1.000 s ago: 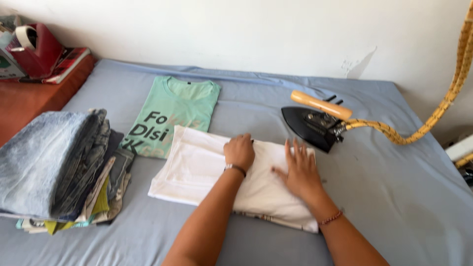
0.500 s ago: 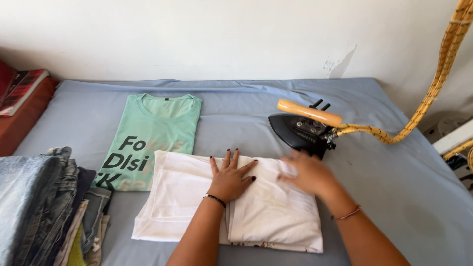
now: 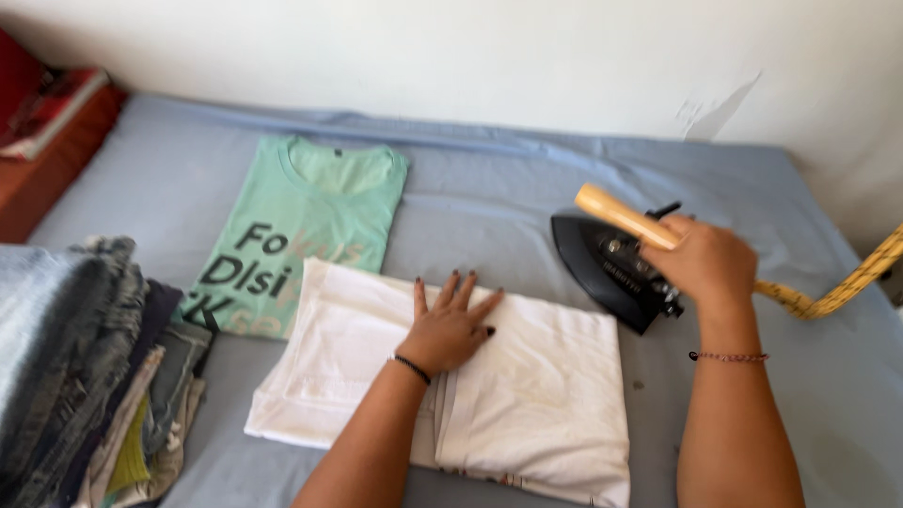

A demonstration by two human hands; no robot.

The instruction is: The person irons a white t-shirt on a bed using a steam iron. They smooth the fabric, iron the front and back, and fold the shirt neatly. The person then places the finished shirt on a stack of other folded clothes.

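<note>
Pictured from above, on a bed spread with a blue-grey sheet: a folded white garment, lying near the front edge, pinned flat under the left hand. Fingers splayed wide and pointing away toward the wall, palm down on the cloth, gripping nothing; thin dark band at the wrist. To the right, the right hand closed around the pale wooden handle of a black iron, blurred, with a beaded bracelet at the wrist. Iron just beside the white garment's upper right corner, its pointed nose aimed left; whether resting on the sheet or raised just off it, impossible to tell. Braided yellow cord trailing from the iron off toward the right edge. Behind and left of the white garment, a folded mint-green T-shirt with dark lettering, neck toward the wall, its lower right corner tucked beneath the white cloth. At far left, a stack of folded clothes, denim on top, mixed colours below, near but apart from the white garment. Red bedside furniture in the upper left corner; plain white wall behind, with chipped paint at right.
</note>
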